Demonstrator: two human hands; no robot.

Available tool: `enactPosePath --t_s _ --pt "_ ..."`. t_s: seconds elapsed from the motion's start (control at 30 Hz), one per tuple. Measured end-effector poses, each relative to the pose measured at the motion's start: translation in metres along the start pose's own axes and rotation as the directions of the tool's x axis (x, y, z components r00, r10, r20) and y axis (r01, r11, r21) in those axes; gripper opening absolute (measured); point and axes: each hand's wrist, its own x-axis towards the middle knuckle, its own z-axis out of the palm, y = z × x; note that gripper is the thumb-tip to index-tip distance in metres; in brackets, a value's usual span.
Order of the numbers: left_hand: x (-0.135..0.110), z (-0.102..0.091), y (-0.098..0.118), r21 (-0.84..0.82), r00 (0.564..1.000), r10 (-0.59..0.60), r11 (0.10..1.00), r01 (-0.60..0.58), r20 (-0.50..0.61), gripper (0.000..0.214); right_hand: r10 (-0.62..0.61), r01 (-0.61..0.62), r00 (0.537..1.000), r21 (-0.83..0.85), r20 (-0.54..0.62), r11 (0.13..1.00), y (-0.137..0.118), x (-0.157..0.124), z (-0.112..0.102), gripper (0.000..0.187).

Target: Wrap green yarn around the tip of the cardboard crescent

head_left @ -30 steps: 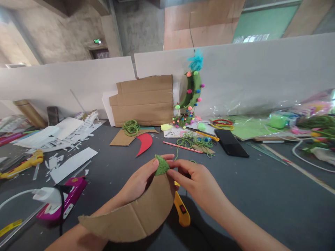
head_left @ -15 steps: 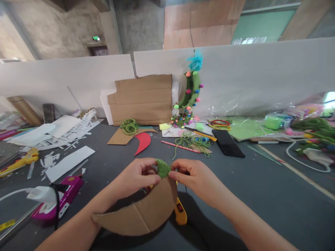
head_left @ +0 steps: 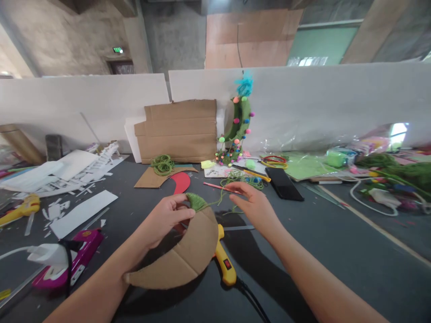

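Observation:
A brown cardboard crescent (head_left: 178, 262) is held up over the dark table, its upper tip wrapped in green yarn (head_left: 196, 201). My left hand (head_left: 171, 215) is closed on that wrapped tip, thumb in front and fingers behind. To the right, my right hand (head_left: 251, 199) pinches a loose strand of the green yarn (head_left: 215, 203), which runs across from the wrapped end. Under and beside the crescent lies a yellow glue gun (head_left: 225, 264) with a black cord, partly covered by the cardboard.
A decorated green moon (head_left: 247, 119) with pom-poms stands against the white partition (head_left: 303, 103). Nearby are a black phone (head_left: 284, 184), a utility knife (head_left: 257, 174), a red paper crescent (head_left: 182, 182) and a yarn coil (head_left: 162, 165). At left sit a magenta power strip (head_left: 85, 251) and white paper scraps (head_left: 82, 215).
My right hand has moved away from the crescent's tip, up and right, drawing the yarn strand out. The crescent and my left hand have shifted slightly left, uncovering more of the glue gun.

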Motion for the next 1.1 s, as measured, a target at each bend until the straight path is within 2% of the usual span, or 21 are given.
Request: enactPosePath --t_s 0.07,0.13,0.17,0.23,0.3,0.43,0.5,0.57,0.67,0.73,0.93,1.03,1.1 --pt "0.002 -0.003 0.001 -0.026 0.999 0.011 1.000 -0.012 -0.043 0.015 0.010 -0.008 1.000 -0.094 0.020 0.996 -0.003 -0.002 0.000 0.021" --pt "0.004 -0.008 0.002 -0.060 0.995 0.032 0.997 -0.038 -0.099 0.013 0.053 -0.028 0.990 -0.189 0.128 0.981 -0.012 -0.008 0.001 0.018" --pt "0.005 -0.011 0.002 -0.078 0.992 0.037 0.996 -0.047 -0.124 0.012 0.085 -0.036 0.974 -0.227 0.210 0.973 -0.018 -0.013 0.002 0.024" --pt "0.009 -0.017 0.002 -0.106 0.987 0.044 0.992 -0.062 -0.157 0.012 0.150 -0.045 0.920 -0.282 0.362 0.958 -0.029 -0.022 0.005 0.033" --pt "0.012 -0.023 0.000 -0.120 0.983 0.057 0.990 -0.079 -0.176 0.013 0.199 -0.051 0.866 -0.314 0.459 0.948 -0.038 -0.029 0.009 0.033" --pt "0.015 -0.030 -0.007 -0.138 0.976 0.081 0.984 -0.110 -0.204 0.010 0.273 -0.097 0.776 -0.319 0.569 0.943 -0.043 -0.037 0.017 0.030" --pt "0.016 -0.032 -0.009 -0.147 0.974 0.087 0.982 -0.119 -0.210 0.010 0.306 -0.147 0.753 -0.303 0.582 0.941 -0.042 -0.041 0.019 0.027" --pt "0.016 -0.032 -0.010 -0.154 0.973 0.091 0.980 -0.125 -0.212 0.012 0.324 -0.199 0.774 -0.277 0.544 0.940 -0.042 -0.047 0.019 0.022" --pt "0.015 -0.031 -0.009 -0.160 0.971 0.104 0.977 -0.140 -0.214 0.014 0.303 -0.236 0.860 -0.207 0.410 0.950 -0.042 -0.057 0.013 0.011" --pt "0.014 -0.030 -0.009 -0.165 0.971 0.114 0.975 -0.149 -0.208 0.014 0.283 -0.250 0.899 -0.138 0.334 0.958 -0.042 -0.062 0.005 0.011" --pt "0.016 -0.031 -0.013 -0.165 0.970 0.119 0.974 -0.155 -0.210 0.015 0.267 -0.299 0.938 0.124 0.222 0.946 -0.040 -0.068 -0.027 0.023" --pt "0.016 -0.028 -0.013 -0.151 0.971 0.129 0.975 -0.161 -0.201 0.016 0.275 -0.313 0.947 0.290 0.166 0.904 -0.039 -0.064 -0.037 0.029" --pt "0.016 -0.026 -0.012 -0.138 0.973 0.139 0.976 -0.165 -0.186 0.019 0.286 -0.320 0.947 0.400 0.143 0.859 -0.038 -0.058 -0.038 0.025"
